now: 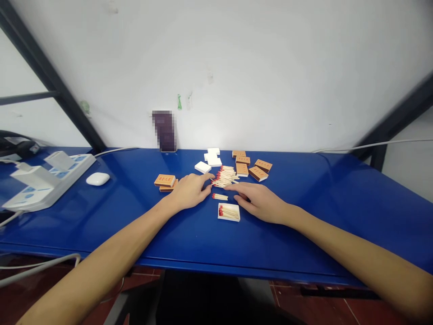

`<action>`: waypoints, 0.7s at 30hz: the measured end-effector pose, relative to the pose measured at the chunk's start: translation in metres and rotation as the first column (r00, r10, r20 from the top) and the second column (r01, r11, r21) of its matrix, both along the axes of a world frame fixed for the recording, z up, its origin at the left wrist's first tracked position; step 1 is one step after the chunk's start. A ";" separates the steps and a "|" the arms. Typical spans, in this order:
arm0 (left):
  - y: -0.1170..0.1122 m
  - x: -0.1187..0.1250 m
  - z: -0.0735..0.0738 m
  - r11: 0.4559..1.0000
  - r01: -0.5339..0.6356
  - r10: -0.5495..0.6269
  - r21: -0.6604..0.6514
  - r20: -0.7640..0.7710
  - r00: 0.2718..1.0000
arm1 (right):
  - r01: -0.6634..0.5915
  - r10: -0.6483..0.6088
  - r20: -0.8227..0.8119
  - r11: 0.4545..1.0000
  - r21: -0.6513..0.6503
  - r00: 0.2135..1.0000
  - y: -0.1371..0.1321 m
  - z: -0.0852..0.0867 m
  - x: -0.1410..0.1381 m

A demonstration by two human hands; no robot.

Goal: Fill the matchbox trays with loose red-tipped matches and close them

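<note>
A white plastic power strip (47, 180), long and flat with plugs seated in it, lies at the far left of a glossy blue table (338, 212), with a smooth, pebble-shaped white case (98, 178) near its end. Toward the middle, two stacked boxes (165, 180) of orange card sit slightly askew, and a dark upright object (164, 131), blurred, stands behind them against the white wall. Just beside the stack, the left hand (191, 192) rests palm down, fingers loosely stretched and gripping nothing that shows. Its fingertips reach the near edge of the pile of matches (225, 176), thin pale wooden sticks with red heads, heaped crosswise at the table's centre. Plain white boxes (211, 160), small and rectangular, lie just behind the pile. A few loose matches (219, 197) lie side by side between the two hands, and nearer the table's front edge a shallow white tray (229, 211) holds a row of matches, heads to the left. The right hand (262, 203) lies flat just beside the tray, fingers extended leftward toward the pile, holding nothing visible. Orange boxes (252, 166) cluster behind it, right of the pile. A white cable (372, 145) runs along the back edge to a black bar (399, 117).
</note>
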State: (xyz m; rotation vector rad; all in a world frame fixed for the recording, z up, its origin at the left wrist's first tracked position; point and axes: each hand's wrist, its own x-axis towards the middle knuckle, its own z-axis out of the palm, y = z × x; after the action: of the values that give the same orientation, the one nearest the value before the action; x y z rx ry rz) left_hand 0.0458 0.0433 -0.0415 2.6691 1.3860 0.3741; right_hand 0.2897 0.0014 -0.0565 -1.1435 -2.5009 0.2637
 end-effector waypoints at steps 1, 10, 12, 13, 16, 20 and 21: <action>0.001 0.000 -0.001 1.000 0.003 -0.003 -0.002 0.008 1.000 | -0.001 0.001 0.000 1.000 -0.002 1.000 0.000 0.001 0.000; 0.002 0.000 -0.003 1.000 0.018 -0.018 -0.002 0.021 1.000 | 0.002 -0.002 0.011 1.000 -0.008 1.000 0.000 0.002 -0.001; 0.002 0.000 -0.003 1.000 0.023 -0.023 0.002 0.026 0.999 | -0.007 0.007 0.008 1.000 -0.008 1.000 0.000 0.002 0.000; 0.002 0.000 -0.003 1.000 0.025 -0.025 0.003 0.026 0.999 | -0.014 0.014 0.008 1.000 -0.006 1.000 0.000 0.002 0.000; 0.002 0.000 -0.002 1.000 0.024 -0.024 0.004 0.022 0.999 | -0.022 0.022 0.010 1.000 -0.001 1.000 0.000 0.003 -0.001; 0.001 0.001 -0.001 1.000 0.028 -0.028 0.002 0.019 0.999 | -0.011 0.011 0.017 1.000 0.007 1.000 0.000 0.002 -0.001; 0.001 0.000 -0.001 0.999 0.034 -0.034 0.002 0.021 0.999 | -0.009 0.009 0.016 1.000 0.009 1.000 0.000 0.001 0.000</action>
State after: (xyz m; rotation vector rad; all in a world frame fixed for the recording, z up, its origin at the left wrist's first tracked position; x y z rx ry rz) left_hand 0.0463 0.0445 -0.0429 2.6781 1.3337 0.3987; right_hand 0.2893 0.0018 -0.0553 -1.1357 -2.5190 0.2458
